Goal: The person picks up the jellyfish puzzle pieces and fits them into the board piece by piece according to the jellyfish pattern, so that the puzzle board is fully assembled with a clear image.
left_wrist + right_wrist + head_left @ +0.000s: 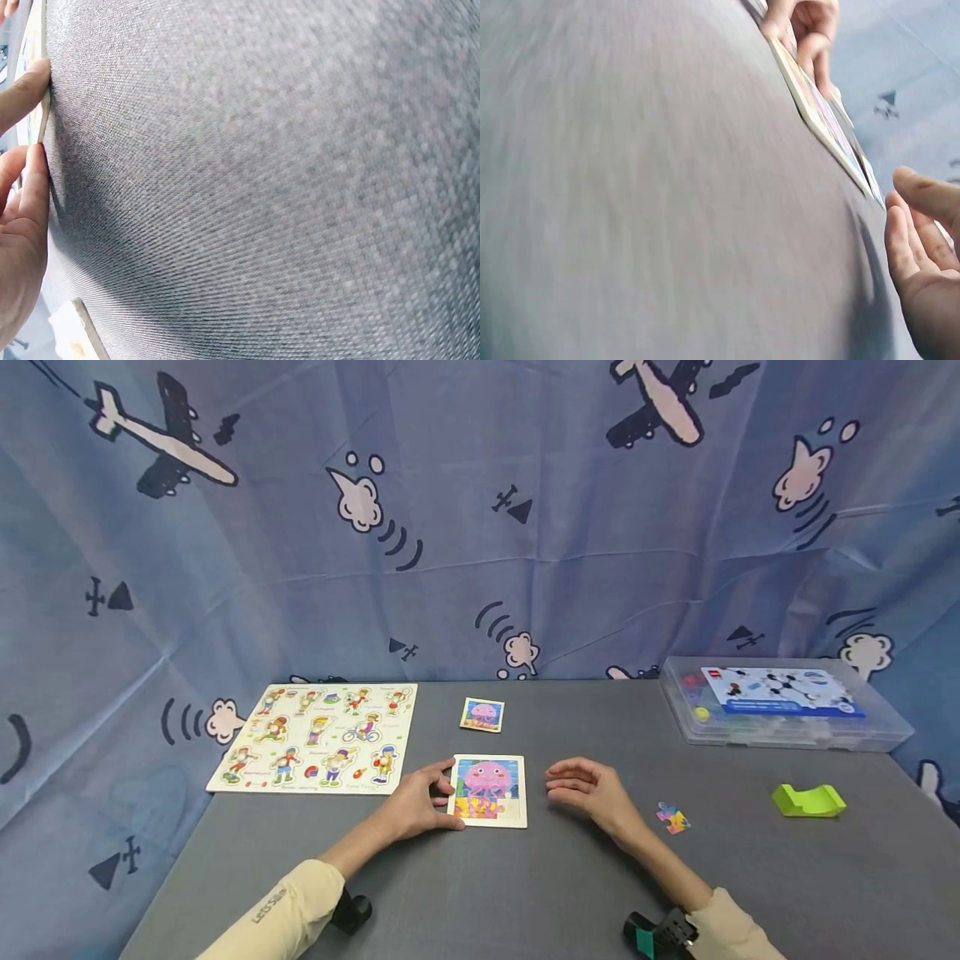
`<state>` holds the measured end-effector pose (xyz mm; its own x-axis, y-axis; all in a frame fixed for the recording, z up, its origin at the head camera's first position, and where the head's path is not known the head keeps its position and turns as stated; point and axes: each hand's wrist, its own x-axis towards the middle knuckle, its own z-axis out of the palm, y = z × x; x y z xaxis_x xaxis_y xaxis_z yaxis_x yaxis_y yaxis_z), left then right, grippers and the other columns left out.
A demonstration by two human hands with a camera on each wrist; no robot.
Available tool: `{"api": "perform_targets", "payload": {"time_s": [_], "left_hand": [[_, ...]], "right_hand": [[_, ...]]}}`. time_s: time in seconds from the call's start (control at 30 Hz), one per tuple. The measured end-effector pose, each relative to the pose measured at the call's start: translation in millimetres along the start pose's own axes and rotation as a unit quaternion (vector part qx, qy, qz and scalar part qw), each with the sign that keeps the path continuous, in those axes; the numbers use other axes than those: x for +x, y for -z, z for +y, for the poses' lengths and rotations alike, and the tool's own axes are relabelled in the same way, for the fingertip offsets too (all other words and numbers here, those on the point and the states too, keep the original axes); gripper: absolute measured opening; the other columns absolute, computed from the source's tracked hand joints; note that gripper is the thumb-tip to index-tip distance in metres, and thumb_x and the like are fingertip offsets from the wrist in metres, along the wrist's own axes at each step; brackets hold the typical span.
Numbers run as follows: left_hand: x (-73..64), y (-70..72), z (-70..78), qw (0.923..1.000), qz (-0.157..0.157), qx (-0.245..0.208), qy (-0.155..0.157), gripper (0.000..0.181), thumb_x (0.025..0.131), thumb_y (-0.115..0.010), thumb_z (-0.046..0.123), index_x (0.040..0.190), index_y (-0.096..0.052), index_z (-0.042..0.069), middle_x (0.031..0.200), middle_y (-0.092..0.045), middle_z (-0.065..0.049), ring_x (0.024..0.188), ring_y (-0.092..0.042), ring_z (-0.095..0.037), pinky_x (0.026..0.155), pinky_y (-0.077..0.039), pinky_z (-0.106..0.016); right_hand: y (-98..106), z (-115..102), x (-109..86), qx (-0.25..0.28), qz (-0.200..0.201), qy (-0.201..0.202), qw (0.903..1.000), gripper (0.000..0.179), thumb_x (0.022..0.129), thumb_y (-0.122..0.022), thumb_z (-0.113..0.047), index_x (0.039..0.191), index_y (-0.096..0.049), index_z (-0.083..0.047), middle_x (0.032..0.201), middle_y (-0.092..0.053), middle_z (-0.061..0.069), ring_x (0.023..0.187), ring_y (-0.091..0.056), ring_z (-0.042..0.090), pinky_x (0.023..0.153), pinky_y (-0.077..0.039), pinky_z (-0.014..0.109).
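The jellyfish jigsaw puzzle lies on the grey table in a pale square frame, its lower right corner showing bare backing. My left hand grips the frame at its left side, thumb by the lower corner and index finger by the upper one. In the left wrist view, that hand's fingertips are at the frame's edge. Right of the puzzle, my right hand hovers with loosely bent fingers and nothing in them. Two joined-looking jigsaw pieces lie beyond the right wrist. A small jellyfish picture card sits behind the puzzle.
A large board with cartoon sports figures lies at the left, close to my left hand. At the back right stands a clear plastic case with a blue and white label. In front of it is a lime green block with a curved notch.
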<state>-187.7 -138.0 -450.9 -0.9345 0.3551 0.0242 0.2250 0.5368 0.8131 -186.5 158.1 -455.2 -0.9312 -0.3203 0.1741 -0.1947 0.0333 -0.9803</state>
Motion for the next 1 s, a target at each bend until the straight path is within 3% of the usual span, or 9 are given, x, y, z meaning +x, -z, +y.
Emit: {"api": "perform_targets", "payload": {"time_s": [0.13,0.37,0.6,0.77,1.0], "left_hand": [[0.0,0.2,-1.2,1.0000,0.001,-0.001,0.000,0.038,0.062,-0.089,0.004,0.082,-0.057,0.000,0.146,-0.042,-0.017,0.105,-0.062,-0.027,0.079,-0.056,-0.020],[0.0,0.1,-1.2,1.0000,0.001,0.000,0.004,0.037,0.062,-0.089,0.004,0.081,-0.057,0.000,0.146,-0.042,-0.017,0.105,-0.062,-0.026,0.079,-0.056,-0.019],[0.2,-0.2,-0.4,1.0000,-0.002,0.000,0.001,0.037,0.063,-0.089,0.003,0.082,-0.057,0.000,0.145,-0.042,-0.018,0.106,-0.061,-0.027,0.079,-0.056,-0.019],[0.5,0.1,0.6,1.0000,-0.005,-0.003,0.002,0.037,0.063,-0.089,0.003,0.082,-0.057,-0.001,0.146,-0.042,-0.018,0.104,-0.063,-0.027,0.080,-0.056,-0.019],[0.0,1.2,-0.5,1.0000,-0.001,0.006,-0.003,0.037,0.063,-0.089,0.005,0.081,-0.057,0.002,0.145,-0.042,-0.018,0.108,-0.061,-0.028,0.079,-0.056,-0.019]], "right_hand": [[22.9,0.5,-6.5,-0.013,0.004,0.006,0.9999,0.035,0.084,-0.067,0.008,0.115,-0.054,0.018,0.111,-0.056,0.040,0.093,-0.068,0.015,0.079,-0.058,0.025],[63.8,-3.2,-20.4,-0.026,-0.011,0.020,0.9994,0.036,0.087,-0.063,0.009,0.117,-0.049,0.021,0.110,-0.063,0.028,0.096,-0.068,0.018,0.081,-0.057,0.028],[112.2,-6.6,-40.6,-0.104,-0.019,-0.010,0.9943,0.036,0.090,-0.064,-0.001,0.121,-0.052,0.013,0.113,-0.066,0.018,0.099,-0.066,0.012,0.078,-0.057,0.023],[140.4,-6.4,-53.6,-0.128,-0.054,0.002,0.9903,0.036,0.089,-0.063,0.004,0.121,-0.051,0.015,0.114,-0.065,0.017,0.099,-0.065,0.013,0.078,-0.057,0.024],[162.9,-4.5,-62.9,-0.144,-0.104,-0.021,0.9839,0.043,0.082,-0.070,0.005,0.118,-0.051,0.019,0.112,-0.068,0.000,0.098,-0.063,0.005,0.078,-0.056,0.020]]}}
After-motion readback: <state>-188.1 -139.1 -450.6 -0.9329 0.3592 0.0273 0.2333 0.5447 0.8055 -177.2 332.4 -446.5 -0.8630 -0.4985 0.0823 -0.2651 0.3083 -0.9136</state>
